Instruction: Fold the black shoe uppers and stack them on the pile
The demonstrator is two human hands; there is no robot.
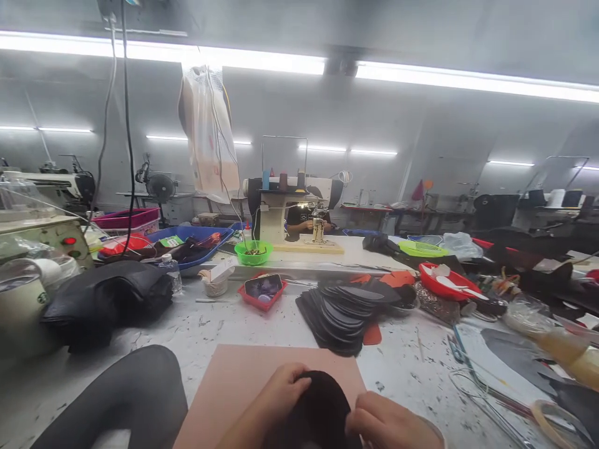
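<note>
A cut piece [324, 405] sits between left hand [281, 391] and right hand [390, 423], over a sheet [218, 380]. Beyond the grip lie stacked cut pieces [337, 315] and, left of them, a smartphone [262, 286] in a tray [265, 305]; farther back, a sewing machine [277, 218]. A panel [152, 386] lies left of the grip, a tape roll [539, 416] right.

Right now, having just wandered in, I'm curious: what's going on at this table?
A person is handling a black piece over a pink sheet on the table. The left hand grips its left side; the right hand has its fingers at the right edge, though whether they pinch it is hard to tell. Just ahead lies a stack of black pieces. Farther off, another person is partly visible behind a sewing machine.
</note>
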